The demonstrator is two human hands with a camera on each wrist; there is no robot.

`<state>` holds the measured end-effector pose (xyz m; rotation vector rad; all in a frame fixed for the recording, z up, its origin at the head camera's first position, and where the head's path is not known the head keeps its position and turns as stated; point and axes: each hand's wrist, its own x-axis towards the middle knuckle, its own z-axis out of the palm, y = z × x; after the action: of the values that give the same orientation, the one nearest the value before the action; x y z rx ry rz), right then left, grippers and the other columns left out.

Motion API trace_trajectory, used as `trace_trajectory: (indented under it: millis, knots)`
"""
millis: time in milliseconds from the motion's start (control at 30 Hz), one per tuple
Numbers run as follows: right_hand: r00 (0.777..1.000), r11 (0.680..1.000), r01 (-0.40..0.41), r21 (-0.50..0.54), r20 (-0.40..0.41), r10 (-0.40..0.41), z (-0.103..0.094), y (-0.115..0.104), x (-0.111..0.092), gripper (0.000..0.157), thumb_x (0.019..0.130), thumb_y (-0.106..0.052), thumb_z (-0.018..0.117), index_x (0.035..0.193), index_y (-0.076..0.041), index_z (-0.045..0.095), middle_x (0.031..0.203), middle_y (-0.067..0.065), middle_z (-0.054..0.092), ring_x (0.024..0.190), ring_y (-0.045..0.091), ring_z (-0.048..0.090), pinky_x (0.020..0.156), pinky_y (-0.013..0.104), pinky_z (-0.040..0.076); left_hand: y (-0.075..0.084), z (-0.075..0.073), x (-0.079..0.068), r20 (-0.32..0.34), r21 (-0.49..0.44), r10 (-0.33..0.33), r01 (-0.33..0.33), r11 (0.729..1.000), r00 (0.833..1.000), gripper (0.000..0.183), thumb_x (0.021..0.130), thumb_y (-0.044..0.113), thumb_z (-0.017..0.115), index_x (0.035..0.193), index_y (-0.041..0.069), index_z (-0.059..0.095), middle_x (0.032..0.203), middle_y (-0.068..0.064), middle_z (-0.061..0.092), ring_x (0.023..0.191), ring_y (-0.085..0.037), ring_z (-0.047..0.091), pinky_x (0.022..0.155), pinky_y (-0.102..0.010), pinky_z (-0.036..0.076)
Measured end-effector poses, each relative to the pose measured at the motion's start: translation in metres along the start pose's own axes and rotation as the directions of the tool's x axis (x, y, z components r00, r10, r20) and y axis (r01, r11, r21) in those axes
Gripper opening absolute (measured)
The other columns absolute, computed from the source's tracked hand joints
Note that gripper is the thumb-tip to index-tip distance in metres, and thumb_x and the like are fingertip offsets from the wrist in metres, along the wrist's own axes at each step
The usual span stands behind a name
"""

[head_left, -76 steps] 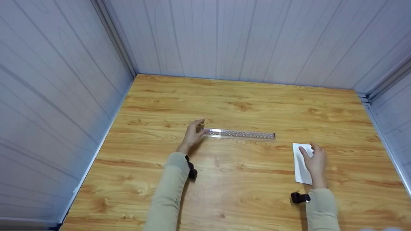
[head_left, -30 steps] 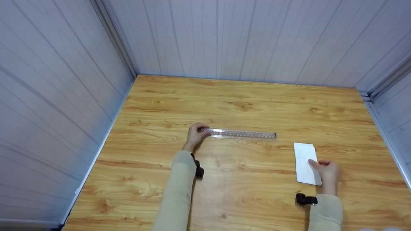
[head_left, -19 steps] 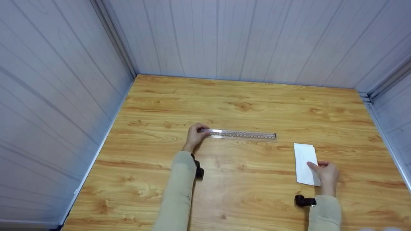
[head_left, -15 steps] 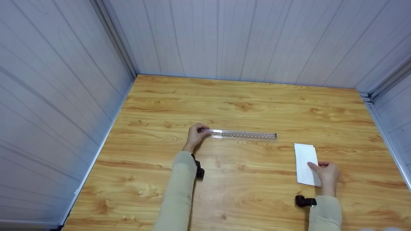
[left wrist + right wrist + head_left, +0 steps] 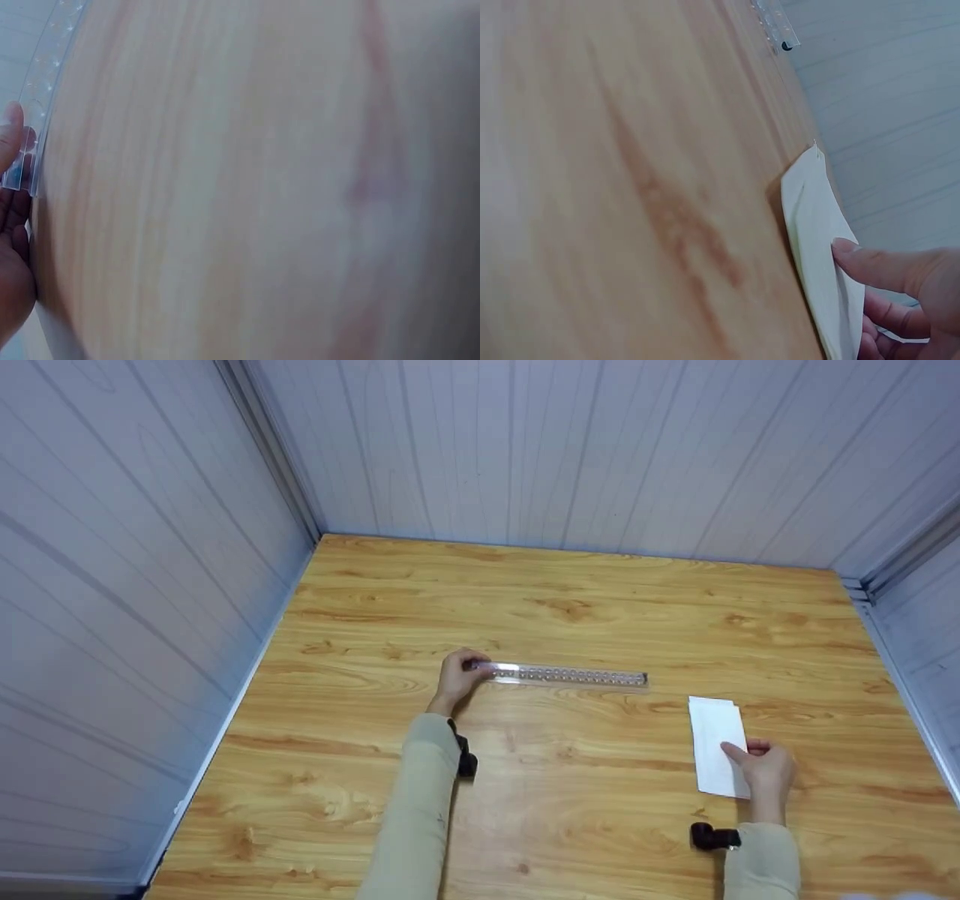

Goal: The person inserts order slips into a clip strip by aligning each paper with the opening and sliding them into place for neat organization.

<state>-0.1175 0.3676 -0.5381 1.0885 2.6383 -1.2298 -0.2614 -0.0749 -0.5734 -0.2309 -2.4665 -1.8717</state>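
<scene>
My left hand (image 5: 455, 679) pinches the left end of a long, clear plastic strip (image 5: 577, 676) lined with small round shapes. In the left wrist view, the thumb (image 5: 10, 135) lies over the end of the strip (image 5: 36, 97), with the other fingers below. To the right, my right hand (image 5: 769, 772) grips the right edge of a folded white paper (image 5: 715, 731), thumb on top. The right wrist view has this paper (image 5: 821, 225) in several layers, slightly bowed, with a shadow along its edge; the thumb (image 5: 877, 264) presses its face and the curled fingers sit behind.
The wood-grain table (image 5: 570, 607) spreads around both things, bounded by a pale panel wall (image 5: 480, 450) at the back and others at left and right. Black wrist cameras stick out from both sleeves, the right camera (image 5: 712, 837) just below the paper.
Over the 2.5 seconds, my left fingers have closed on the strip's end. My right hand has moved toward me and rightward, now pinching the paper's edge. Lately the paper has slid very slightly toward me.
</scene>
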Motion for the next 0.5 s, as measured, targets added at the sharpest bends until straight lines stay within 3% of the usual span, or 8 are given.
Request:
trace_trajectory:
  millis: [200,500]
  knots:
    - [1.000,1.000,-0.015,0.020,-0.001,0.015,0.0018,0.0010,-0.0012,0.050,0.075,-0.026,0.071,0.106,0.005,0.049,0.096,0.017,0.048,0.083,0.026,0.045,0.063,0.031,0.036,-0.0002,-0.0004,-0.0010,-0.003,-0.025,0.031,-0.031,0.999,1.000,0.020,0.072,0.004,0.071,0.087,-0.007,0.065,0.084,-0.016,0.061,0.076,-0.022,0.054,0.067,-0.024,0.045]
    - [1.000,1.000,-0.007,0.008,-0.001,0.007,-0.0004,0.0026,-0.0011,0.049,0.073,-0.025,0.072,0.106,0.004,0.049,0.093,0.014,0.049,0.080,0.023,0.045,0.059,0.029,0.037,-0.0001,-0.0013,-0.0010,-0.004,0.005,0.033,-0.033,0.999,0.999,0.020,0.072,0.007,0.072,0.087,-0.004,0.066,0.084,-0.012,0.061,0.077,-0.019,0.054,0.068,-0.024,0.044]
